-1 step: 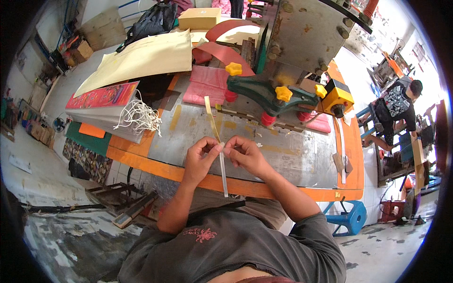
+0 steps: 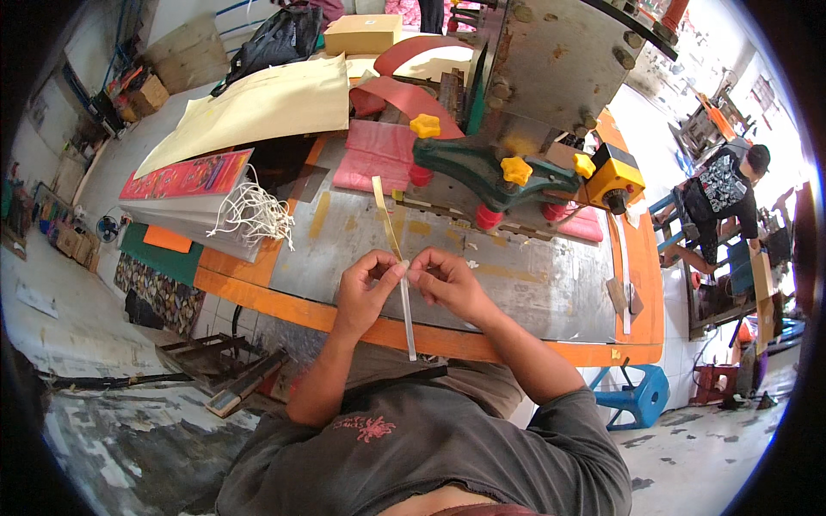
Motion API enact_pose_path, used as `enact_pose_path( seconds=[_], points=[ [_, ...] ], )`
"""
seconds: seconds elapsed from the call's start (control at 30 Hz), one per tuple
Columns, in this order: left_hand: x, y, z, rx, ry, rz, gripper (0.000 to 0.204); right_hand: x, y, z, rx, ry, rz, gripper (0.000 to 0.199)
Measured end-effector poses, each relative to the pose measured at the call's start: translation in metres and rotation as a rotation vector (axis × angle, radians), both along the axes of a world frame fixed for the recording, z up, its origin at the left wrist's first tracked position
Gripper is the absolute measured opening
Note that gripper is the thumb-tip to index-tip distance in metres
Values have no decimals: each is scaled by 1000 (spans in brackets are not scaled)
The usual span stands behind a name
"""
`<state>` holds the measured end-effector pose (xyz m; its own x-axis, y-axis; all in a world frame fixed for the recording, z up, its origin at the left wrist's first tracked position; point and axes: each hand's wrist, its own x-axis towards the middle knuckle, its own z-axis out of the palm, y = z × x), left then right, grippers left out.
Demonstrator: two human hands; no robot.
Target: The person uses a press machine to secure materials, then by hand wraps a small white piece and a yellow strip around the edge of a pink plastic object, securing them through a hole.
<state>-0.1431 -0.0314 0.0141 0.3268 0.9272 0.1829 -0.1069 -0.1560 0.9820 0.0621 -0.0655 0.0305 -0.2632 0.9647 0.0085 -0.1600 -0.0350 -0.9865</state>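
Note:
A long narrow strip, yellowish at its far end and whitish at its near end, stands lengthwise between my hands above the front part of the metal plate. My left hand pinches it near the middle between thumb and forefinger. Close beside, my right hand has its thumb and fingertips pressed together at the same spot on the strip. Both pinches nearly touch. The strip's near end hangs down over the table's orange front edge. Its exact material I cannot make out.
A press with a green arm and yellow knobs stands behind the plate, beside a yellow control box. Left lie paper bags with white cords, a cream sheet and pink padding. A blue stool and another person are at right.

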Motion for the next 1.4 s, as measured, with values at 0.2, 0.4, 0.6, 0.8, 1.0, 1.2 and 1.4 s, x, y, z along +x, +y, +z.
enact_pose_path(
  seconds=[0.2,0.4,0.6,0.8,1.0,1.2,1.4],
  points=[
    [1,-2,8,1,24,-33,13,2,-1,-3,-24,1,-43,19],
    [2,-1,12,-22,4,-37,14,3,0,2,-62,32,-6,25],
    [5,2,6,-29,-46,-43,17,8,-1,11,-137,37,18,23],
    [8,-1,10,-43,-69,-43,15,11,1,9,-182,61,59,21],
    [6,-1,10,-22,-28,-33,16,6,1,1,-24,-49,20,19],
    [15,-6,14,-90,-110,-25,18,2,4,-17,164,-182,-53,18],
    [21,-8,10,-73,-103,45,21,-1,2,-14,189,-225,-93,17]
  ],
)
